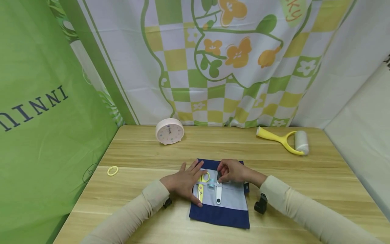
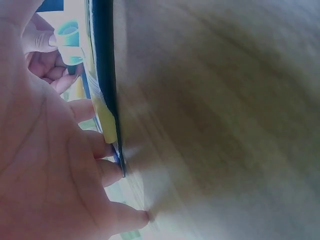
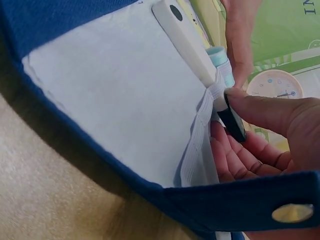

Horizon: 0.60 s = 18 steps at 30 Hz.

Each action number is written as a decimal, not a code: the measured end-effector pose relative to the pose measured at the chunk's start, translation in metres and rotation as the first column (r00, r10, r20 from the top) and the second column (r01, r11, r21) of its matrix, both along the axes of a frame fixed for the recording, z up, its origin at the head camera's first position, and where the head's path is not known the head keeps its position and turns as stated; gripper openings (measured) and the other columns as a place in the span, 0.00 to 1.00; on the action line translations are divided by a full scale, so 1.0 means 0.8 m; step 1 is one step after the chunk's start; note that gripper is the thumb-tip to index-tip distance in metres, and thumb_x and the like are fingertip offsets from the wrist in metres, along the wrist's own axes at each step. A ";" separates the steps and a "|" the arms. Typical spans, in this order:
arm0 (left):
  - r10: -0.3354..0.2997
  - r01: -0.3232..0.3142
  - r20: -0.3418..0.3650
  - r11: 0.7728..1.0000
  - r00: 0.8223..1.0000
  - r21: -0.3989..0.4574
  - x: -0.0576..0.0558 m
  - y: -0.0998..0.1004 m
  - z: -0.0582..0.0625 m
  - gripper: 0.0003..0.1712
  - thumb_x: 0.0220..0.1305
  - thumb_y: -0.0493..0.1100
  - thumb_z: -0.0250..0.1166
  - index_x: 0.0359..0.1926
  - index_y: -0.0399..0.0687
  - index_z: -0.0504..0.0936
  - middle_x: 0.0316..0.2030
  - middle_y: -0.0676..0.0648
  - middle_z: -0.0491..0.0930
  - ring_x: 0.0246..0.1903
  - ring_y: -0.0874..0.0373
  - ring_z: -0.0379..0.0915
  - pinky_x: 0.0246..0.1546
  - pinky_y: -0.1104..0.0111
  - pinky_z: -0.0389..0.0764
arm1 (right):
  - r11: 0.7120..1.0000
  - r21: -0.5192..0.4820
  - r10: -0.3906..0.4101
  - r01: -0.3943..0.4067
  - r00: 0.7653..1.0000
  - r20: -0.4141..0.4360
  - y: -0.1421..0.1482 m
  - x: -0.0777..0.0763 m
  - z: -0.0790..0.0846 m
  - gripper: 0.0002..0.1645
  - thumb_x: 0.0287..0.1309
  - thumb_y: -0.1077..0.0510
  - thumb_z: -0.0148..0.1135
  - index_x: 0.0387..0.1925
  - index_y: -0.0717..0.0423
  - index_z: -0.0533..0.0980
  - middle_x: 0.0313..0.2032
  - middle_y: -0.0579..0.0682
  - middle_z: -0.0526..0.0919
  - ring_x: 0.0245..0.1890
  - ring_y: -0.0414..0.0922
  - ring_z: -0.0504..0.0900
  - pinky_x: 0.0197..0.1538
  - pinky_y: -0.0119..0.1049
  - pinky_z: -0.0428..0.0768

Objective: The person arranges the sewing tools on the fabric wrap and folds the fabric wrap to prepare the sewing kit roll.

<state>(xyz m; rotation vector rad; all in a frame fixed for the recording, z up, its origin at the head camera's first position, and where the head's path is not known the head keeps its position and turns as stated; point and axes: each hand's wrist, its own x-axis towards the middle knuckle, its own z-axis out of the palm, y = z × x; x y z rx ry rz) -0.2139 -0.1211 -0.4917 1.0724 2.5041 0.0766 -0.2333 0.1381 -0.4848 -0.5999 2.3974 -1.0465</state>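
The tabletop (image 1: 320,176) is brightly lit (left wrist view blurred).

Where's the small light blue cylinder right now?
In the head view, the light blue cylinder sits under the elastic band, between the yellow scissors on its left and the white tool held by the right hand.

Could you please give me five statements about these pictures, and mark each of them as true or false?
1. The pink clock stands left of the yellow-handled roller. True.
2. The right hand holds the white tool by its black end. True.
3. The left hand grips the roller. False: it touches the navy pouch, fingers spread.
4. A light-blue cylinder lies between the yellow scissors and the white tool. True.
5. The yellow ring lies on the pouch. False: the ring lies on the table.
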 end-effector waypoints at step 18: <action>0.001 -0.001 0.003 1.000 1.000 -0.003 0.001 0.000 0.000 0.73 0.43 0.83 0.65 0.81 0.55 0.44 0.81 0.42 0.31 0.81 0.44 0.25 0.73 0.33 0.44 | 0.997 -0.033 0.068 -0.068 0.998 -0.004 0.002 0.003 -0.004 0.06 0.57 0.62 0.71 0.35 0.60 0.81 0.28 0.48 0.86 0.25 0.36 0.78 0.29 0.27 0.77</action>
